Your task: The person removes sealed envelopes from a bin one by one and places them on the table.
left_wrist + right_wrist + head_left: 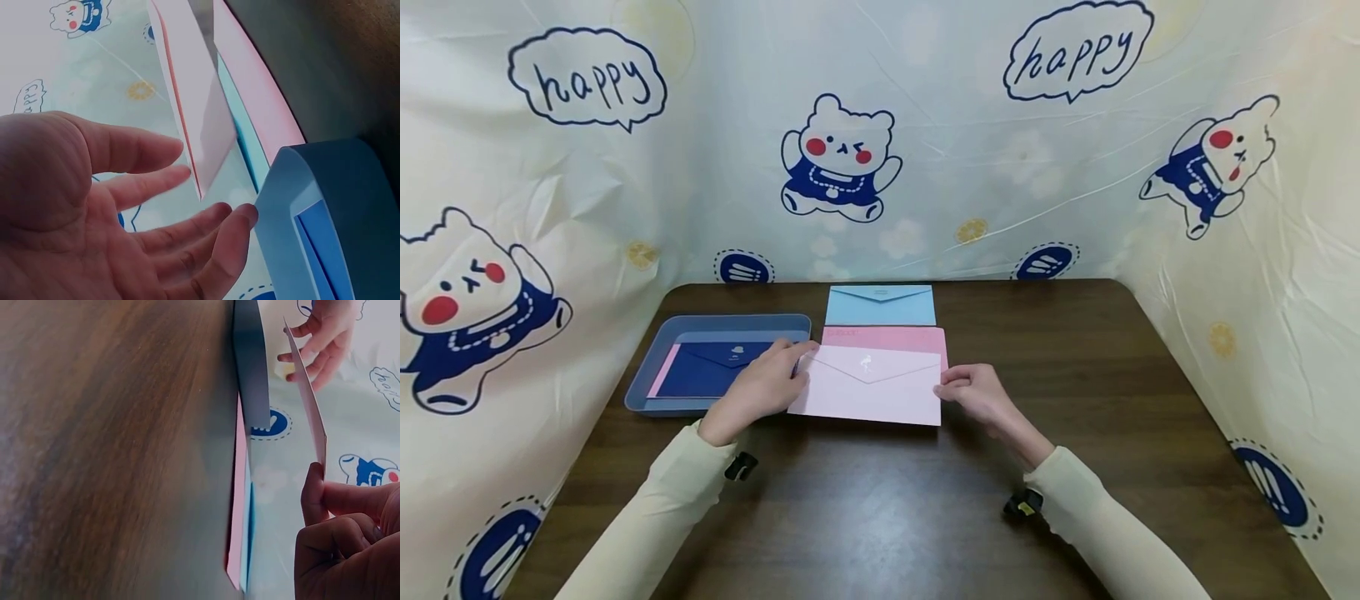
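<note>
A pale pink envelope (865, 400) with a pointed flap and a small white emblem is raised above the table. It overlaps a deeper pink envelope (883, 336) that lies behind it. My right hand (981, 396) pinches its right edge between thumb and curled index finger (314, 494). At the left edge is my left hand (763, 387), its fingers spread and loosely bent. In the left wrist view, the thumb and index fingertips just meet that edge (191, 156). To the left, a blue tray (643, 400) holds a navy envelope (700, 375) over a pink one.
Behind the pink envelope lies a light blue envelope (880, 310), flap side up. The dark wooden table (1060, 333) ends at a patterned curtain (955, 167) at the back and sides. My left forearm passes in front of the tray's right end.
</note>
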`<state>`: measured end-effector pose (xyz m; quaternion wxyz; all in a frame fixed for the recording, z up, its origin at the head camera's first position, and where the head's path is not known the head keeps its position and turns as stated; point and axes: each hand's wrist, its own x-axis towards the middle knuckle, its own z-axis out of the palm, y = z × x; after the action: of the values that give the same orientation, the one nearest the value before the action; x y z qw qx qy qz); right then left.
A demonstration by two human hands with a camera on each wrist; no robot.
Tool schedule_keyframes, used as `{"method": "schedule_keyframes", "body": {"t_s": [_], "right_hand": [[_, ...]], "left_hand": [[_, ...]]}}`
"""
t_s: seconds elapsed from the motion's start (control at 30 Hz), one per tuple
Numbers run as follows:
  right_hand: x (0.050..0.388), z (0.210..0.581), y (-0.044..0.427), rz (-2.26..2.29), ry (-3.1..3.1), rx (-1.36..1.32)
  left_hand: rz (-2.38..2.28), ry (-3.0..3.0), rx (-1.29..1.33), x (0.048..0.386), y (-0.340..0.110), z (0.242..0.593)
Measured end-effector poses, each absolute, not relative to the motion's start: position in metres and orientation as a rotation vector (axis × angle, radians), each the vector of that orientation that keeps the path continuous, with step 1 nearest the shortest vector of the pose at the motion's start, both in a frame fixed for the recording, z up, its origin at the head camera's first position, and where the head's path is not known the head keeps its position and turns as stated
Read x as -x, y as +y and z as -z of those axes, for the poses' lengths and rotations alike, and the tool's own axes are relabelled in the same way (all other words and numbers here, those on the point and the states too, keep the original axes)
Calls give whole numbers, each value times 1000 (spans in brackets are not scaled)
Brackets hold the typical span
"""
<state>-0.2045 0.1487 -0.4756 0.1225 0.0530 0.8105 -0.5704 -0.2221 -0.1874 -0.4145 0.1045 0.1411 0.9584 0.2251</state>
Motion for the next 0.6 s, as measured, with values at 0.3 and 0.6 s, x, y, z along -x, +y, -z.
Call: {"method": "schedule_keyframes", "body": {"t_s": [0.3,0.6], "right_hand": [[202,481,160,1639,2351,-150],[200,485,173,1630,2351,-155]], "left_hand": [[-588,2818,-344,220,-189,423],[-541,2760,-291,220,-192,427]]}}
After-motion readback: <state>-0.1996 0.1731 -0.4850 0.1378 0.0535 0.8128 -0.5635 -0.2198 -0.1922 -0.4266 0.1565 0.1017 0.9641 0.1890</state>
